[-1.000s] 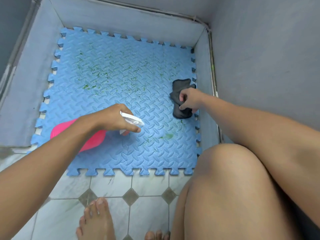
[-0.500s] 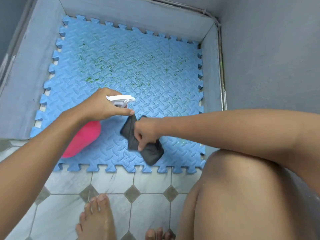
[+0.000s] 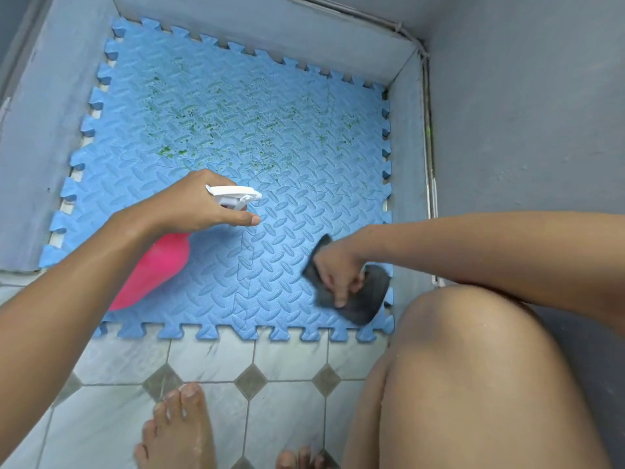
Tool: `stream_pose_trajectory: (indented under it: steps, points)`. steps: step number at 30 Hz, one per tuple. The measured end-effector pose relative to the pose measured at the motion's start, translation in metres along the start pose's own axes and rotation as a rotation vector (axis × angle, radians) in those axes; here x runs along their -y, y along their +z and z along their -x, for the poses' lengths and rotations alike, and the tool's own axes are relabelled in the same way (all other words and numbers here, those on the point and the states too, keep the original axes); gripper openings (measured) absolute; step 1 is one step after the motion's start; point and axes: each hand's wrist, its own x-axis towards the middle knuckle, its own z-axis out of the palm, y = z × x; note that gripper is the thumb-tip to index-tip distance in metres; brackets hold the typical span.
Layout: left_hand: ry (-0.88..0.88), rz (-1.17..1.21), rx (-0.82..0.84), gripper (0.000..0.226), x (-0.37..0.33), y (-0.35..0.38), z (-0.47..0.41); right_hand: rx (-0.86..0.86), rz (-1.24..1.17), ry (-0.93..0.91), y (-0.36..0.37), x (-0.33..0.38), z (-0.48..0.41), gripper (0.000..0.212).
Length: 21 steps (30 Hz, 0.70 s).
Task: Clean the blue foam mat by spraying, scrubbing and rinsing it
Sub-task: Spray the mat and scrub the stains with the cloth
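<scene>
The blue foam mat (image 3: 236, 137) lies flat on the floor in a grey-walled corner, its far and right edges against the walls and its near edge meeting the tiled floor (image 3: 209, 360). Green stains (image 3: 209, 126) are concentrated across the far half of the mat; the near half appears largely free of them.

The left hand (image 3: 192, 204) is wrapped around the neck of the pink spray bottle (image 3: 152, 269), index finger extended beneath the white trigger head (image 3: 233, 194). The bottle's long axis runs from the near-left corner of the mat toward its centre, with the nozzle pointing right and slightly away. The stains lie beyond the nozzle, toward the far edge.

The right hand (image 3: 338, 269) is closed on a dark cloth (image 3: 365, 299) and presses it against the mat at the near-right corner, well apart from the stained zone.

Judgement: the step in hand is scrubbing the near strip. The left hand is the nearer of the two to the stains, which lie away and slightly left of the right hand. The coming move probably requires the nozzle to swing toward the far edge, or the cloth to travel diagonally across the mat to the far-left region.
</scene>
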Motion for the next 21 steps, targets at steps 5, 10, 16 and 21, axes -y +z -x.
stream_pose_trajectory:
  steps: [5,10,16,21]
  points:
    - [-0.045,0.015,-0.019,0.062,0.001,0.008,-0.005,-0.248,-0.260,-0.159,-0.007,0.023,0.004,0.021]
    - [-0.102,0.075,-0.030,0.038,-0.010,0.002,-0.004,-0.946,-0.353,0.338,-0.055,-0.068,0.036,0.025]
    - [-0.144,0.045,-0.078,0.039,-0.010,0.003,-0.006,-0.924,-0.422,0.348,-0.024,-0.067,0.034,0.018]
    - [-0.232,-0.034,-0.250,0.053,-0.005,0.003,-0.010,-0.776,-0.169,0.009,-0.048,0.005,0.017,0.027]
